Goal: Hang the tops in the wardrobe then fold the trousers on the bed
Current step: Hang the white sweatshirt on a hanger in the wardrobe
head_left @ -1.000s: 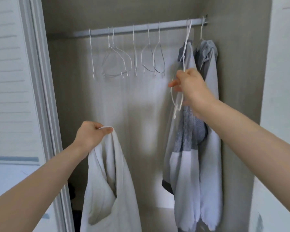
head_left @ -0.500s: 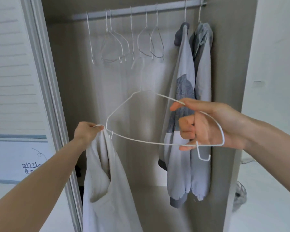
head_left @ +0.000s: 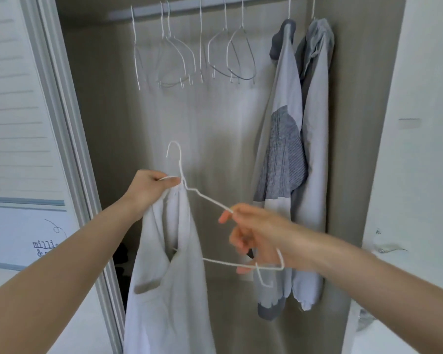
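**Head view: a hanger meets a white top at the open wardrobe**

Head camera looks into the wardrobe (head_left: 356, 149), its sliding door (head_left: 62, 123) pushed to the left edge. The left hand (head_left: 151, 186) is closed in a pinch on the neck of a white top (head_left: 169, 290) and on the base of the hook of a white wire hanger (head_left: 210, 200); the top hangs straight down from that grip. The right hand (head_left: 253, 233) is curled around the hanger's right shoulder, fingers loosely bent, and the hanger tilts down toward it. Its left end sits inside the top's neck opening. Along the rail (head_left: 241, 3) at the wardrobe's upper edge hang several empty hangers (head_left: 202, 54), well above the hands. Toward the right wall two grey tops (head_left: 297, 149) already hang side by side, touching, just behind the right hand.
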A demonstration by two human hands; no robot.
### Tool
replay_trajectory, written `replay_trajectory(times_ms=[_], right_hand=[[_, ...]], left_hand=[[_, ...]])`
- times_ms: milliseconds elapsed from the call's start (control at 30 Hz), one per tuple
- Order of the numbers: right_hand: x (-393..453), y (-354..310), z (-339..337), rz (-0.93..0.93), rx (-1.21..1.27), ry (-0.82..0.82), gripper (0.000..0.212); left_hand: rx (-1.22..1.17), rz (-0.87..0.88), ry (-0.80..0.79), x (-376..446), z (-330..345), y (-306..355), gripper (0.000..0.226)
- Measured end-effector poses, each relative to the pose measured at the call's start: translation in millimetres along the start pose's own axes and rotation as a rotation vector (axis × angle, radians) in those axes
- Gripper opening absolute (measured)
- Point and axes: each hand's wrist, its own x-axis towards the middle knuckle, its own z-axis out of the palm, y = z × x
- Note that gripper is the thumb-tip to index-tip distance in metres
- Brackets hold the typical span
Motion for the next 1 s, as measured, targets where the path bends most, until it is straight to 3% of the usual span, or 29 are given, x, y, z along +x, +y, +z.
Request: replay_trajectory(times_ms=[167, 333, 467, 600, 700, 767, 833, 933, 1000], right_hand=[[17.5, 21.6, 5.0, -0.250, 0.065, 0.030, 0.016], [11.8, 20.0, -15.8, -0.453, 0.264, -0.026, 0.018], [2.5, 14.0, -19.7, -0.533, 0.275, -0.043, 0.018], [-4.7, 5.9, -23.9, -0.482, 0.218, -0.089, 0.024], [-8.3, 3.1, -39.2, -0.319, 0.454, -0.251, 0.048], [-7.6, 4.8, -42.3, -0.218, 0.714, -0.196, 0.059], [-3.3, 15.5, -35.2, -0.134, 0.839, -0.053, 0.047], [3.3, 36.0, -12.2, -0.106, 0.658, -0.005, 0.042], [2.5, 43.6, 9.0, -0.165, 0.287, 0.053, 0.028]], left_hand=[[-0.153, -0.019, -0.029, -25.2, -1.2, 43.1, 0.026], [-0.157, 0.172, -0.101, -37.8, -24.9, 62.0, 0.025], [0.270, 0.470, -0.013, -31.8, -40.2, 59.0, 0.027], [0.277, 0.562, -0.056, -38.9, -19.4, 76.1, 0.042], [0.195, 0.515, -0.029, -45.9, -10.1, 80.2, 0.045], [0.033, 0.422, -0.019, -47.4, -8.5, 80.6, 0.053], [-0.149, 0.306, 0.027, -47.6, -7.2, 84.8, 0.054], [-0.238, 0.233, 0.121, -44.2, -4.0, 92.5, 0.044], [-0.232, 0.243, 0.142, -43.9, -0.3, 95.9, 0.048]])
